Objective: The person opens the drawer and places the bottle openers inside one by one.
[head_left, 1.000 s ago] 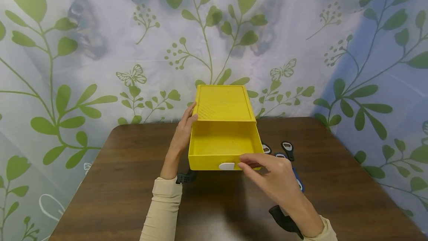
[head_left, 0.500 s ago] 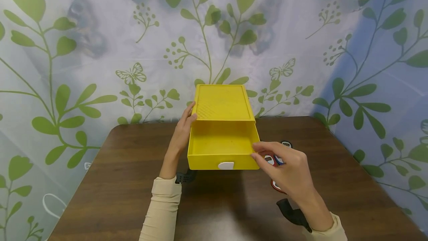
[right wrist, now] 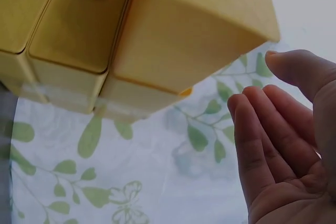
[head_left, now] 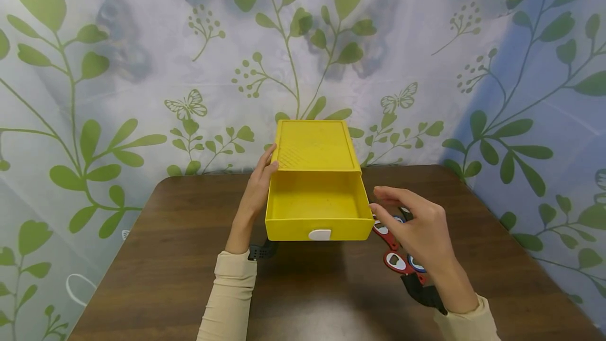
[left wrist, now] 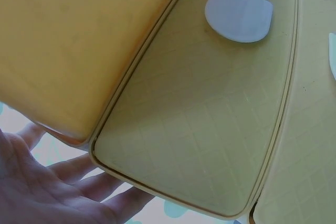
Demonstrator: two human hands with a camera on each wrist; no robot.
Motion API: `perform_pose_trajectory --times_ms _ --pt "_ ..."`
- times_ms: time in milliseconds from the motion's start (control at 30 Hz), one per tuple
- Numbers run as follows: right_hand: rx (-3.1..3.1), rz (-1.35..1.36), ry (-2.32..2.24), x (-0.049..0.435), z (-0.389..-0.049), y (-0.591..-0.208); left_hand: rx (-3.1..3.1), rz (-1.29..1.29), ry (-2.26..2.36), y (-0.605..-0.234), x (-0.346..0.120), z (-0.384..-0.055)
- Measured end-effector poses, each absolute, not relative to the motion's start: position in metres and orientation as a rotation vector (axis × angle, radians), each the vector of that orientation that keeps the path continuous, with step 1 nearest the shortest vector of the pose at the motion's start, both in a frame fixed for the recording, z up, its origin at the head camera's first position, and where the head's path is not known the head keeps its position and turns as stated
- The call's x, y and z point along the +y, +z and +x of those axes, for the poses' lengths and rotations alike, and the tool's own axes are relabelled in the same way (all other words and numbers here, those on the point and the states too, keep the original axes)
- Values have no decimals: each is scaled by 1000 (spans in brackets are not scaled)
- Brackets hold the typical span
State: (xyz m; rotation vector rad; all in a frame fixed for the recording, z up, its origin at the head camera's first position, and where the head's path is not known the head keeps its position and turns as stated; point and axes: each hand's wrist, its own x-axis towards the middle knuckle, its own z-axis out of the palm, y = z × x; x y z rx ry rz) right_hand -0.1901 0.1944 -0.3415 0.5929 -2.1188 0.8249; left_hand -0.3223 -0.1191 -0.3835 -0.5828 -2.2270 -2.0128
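Two bare hands are at work around one yellow cabinet on the worktop. The left hand lies along the cabinet's left side, its fingers loosely extended and resting against it rather than gripping. The right hand holds nothing: its thumb and fingers stand fairly wide apart, the thumb tip just beside the right edge of the one pulled-out drawer. That drawer sits between the two hands, jutting toward the person, its yellow floor showing. One white handle is on its front, well to the right of the left hand and to the left of the right hand.

Seen past the left hand in the left wrist view, two closed drawer fronts line up below the pulled-out drawer, each with one white tab; three drawers show in all.

Under and beside the right hand lie at least five flat openers: two red ones, two blue ones and one black one. They overlap and the hand covers part of them, so the full count cannot be told.

One black strap shows at the left wrist and another at the right, above two beige sleeves. Beyond both hands hangs a leaf-printed cloth.
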Motion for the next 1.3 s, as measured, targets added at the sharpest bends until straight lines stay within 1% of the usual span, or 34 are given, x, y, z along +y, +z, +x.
perform_pose_trajectory --times_ms 200,367,667,1000,1300 --pt "-2159 502 750 207 -201 -348 -2221 -597 -2015 -383 -119 -323" --pt "-2244 391 795 218 -208 -356 -2224 -595 -2011 -384 -119 -323" --pt "-2355 269 816 235 -221 -368 -2221 -595 -2017 -385 -119 -322" --pt "-2495 187 849 247 -231 -382 -2221 -595 -2018 -385 -118 -321" --pt "-2607 178 804 264 -240 -395 -2219 -592 -2013 -384 -117 -319"
